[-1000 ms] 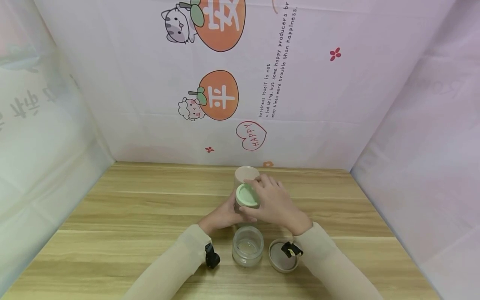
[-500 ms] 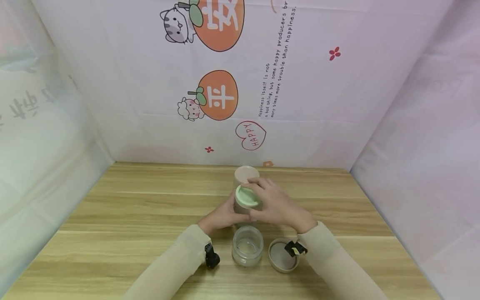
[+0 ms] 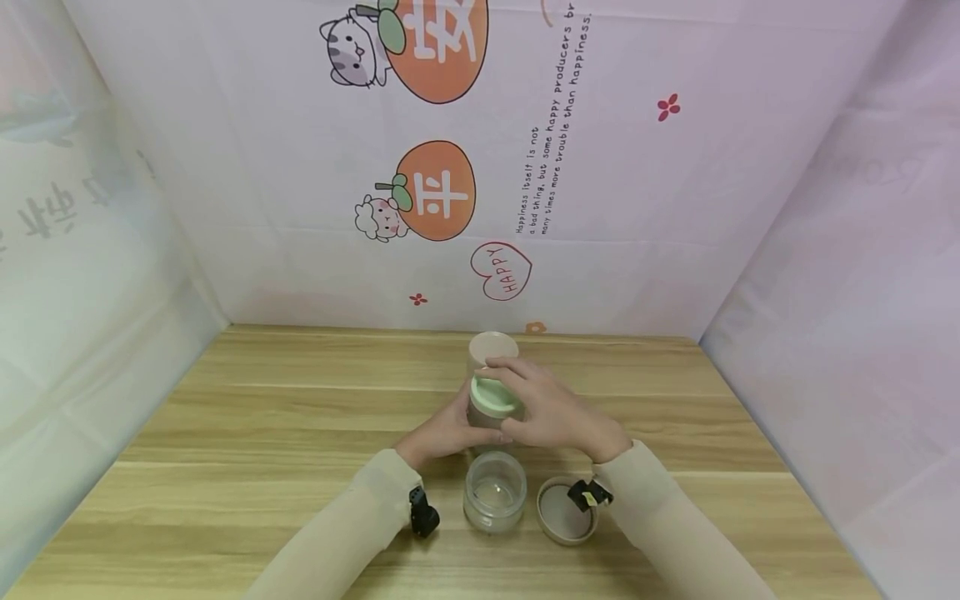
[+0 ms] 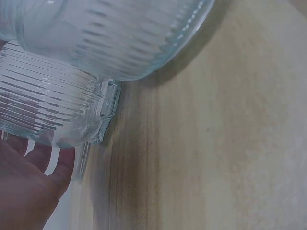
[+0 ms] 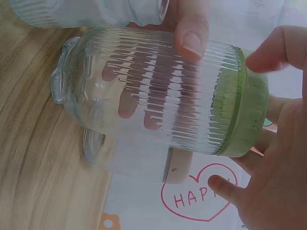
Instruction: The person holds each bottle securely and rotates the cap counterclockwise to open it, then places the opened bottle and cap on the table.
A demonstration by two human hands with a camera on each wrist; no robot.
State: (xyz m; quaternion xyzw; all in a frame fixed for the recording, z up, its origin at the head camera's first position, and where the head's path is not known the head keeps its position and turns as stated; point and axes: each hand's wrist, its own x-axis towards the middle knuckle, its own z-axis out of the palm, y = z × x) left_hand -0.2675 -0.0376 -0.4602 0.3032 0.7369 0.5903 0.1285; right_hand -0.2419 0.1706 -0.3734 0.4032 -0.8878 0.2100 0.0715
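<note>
Partly, right hand (image 3: 555,410) covers green lid (image 3: 495,400); rear jar (image 3: 492,347) mostly blocked.

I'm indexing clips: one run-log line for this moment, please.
left grip: around ribbed jar | right grip: around its green lid | lidless jar: in front | loose lid: to its right

Printed white hangings (image 3: 615,208) on 3 sides of a wood-grain table (image 3: 300,392) show a screened-off workspace.

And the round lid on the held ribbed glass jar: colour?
Light green round lid; clearest in the right wrist view.
</note>
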